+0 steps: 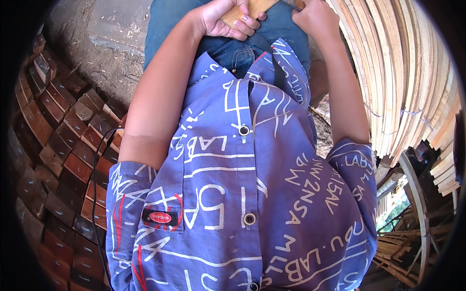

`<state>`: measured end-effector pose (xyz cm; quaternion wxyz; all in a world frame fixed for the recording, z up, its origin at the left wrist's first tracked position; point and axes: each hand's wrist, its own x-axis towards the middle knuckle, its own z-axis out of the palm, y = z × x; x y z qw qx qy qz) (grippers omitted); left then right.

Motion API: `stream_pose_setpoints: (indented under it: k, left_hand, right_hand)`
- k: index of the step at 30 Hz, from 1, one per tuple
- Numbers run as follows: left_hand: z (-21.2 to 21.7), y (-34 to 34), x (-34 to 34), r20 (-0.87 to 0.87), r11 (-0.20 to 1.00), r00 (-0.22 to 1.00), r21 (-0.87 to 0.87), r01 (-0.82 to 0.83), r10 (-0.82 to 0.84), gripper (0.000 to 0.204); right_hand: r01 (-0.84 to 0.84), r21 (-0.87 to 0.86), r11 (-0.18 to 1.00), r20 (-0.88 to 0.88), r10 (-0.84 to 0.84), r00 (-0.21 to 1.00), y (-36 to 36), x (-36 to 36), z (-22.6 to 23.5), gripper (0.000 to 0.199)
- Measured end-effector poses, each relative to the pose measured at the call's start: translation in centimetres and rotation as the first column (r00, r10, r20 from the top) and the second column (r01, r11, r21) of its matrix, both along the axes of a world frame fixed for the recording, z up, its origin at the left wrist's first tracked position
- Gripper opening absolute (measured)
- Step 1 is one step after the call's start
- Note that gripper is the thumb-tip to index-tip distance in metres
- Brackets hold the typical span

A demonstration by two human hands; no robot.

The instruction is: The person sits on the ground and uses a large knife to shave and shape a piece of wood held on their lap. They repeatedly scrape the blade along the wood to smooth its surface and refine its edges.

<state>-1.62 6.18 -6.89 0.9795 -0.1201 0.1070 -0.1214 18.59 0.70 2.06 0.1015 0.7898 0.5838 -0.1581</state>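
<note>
At the top edge my left hand (232, 20) grips a pale piece of wood (248, 10) over my lap, its fingers wrapped round the underside. To its right, my right hand (317, 18) is closed round a slim tool (294, 4) with a brown, wood-like part, whose tip points toward the wood. The picture's upper edge cuts off both the tool and the far end of the wood, so the tool's kind cannot be made out. Both hands are above my jeans (167, 29).
Stacked reddish-brown wooden blocks (73, 160) rise on the left, with a black cable (93, 189) beside them. Long pale wood strips (388, 58), tied in bundles, stand close to my right arm. Wood shavings litter the floor (114, 53). A curved beam (415, 194) is at the lower right.
</note>
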Motion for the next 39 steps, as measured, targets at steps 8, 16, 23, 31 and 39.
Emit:
stream_pose_setpoints:
  k: [8,16,23,31,39]
  left_hand:
    - [0.1,-0.1,0.3,0.019,0.999,1.0,0.045,0.021,-0.022,0.026]
    - [0.0,0.1,-0.1,0.061,0.999,0.998,0.048,0.019,-0.022,0.026]
    - [-0.5,0.1,0.1,0.092,0.999,0.996,0.042,0.015,-0.019,0.027]
    - [-0.4,-0.5,-0.4,0.092,0.992,0.995,0.114,-0.06,0.049,0.026]
    - [-0.1,-0.7,-0.3,-0.016,0.982,0.999,0.188,-0.025,0.028,0.028]
  right_hand:
    - [0.102,-0.029,0.994,0.073,-0.1,0.992,-0.1,0.9,-1.0,0.027]
    - [0.05,-0.021,0.999,0.127,-0.047,0.991,-1.7,5.5,-3.2,0.034]
    - [0.058,-0.001,0.998,0.096,-0.058,0.994,-0.9,4.0,-3.2,0.031]
    - [-0.061,-0.073,0.995,-0.129,0.051,0.99,1.4,-5.0,2.2,0.022]
    - [-0.059,-0.008,0.998,-0.208,0.057,0.977,0.2,-3.6,0.3,0.02]
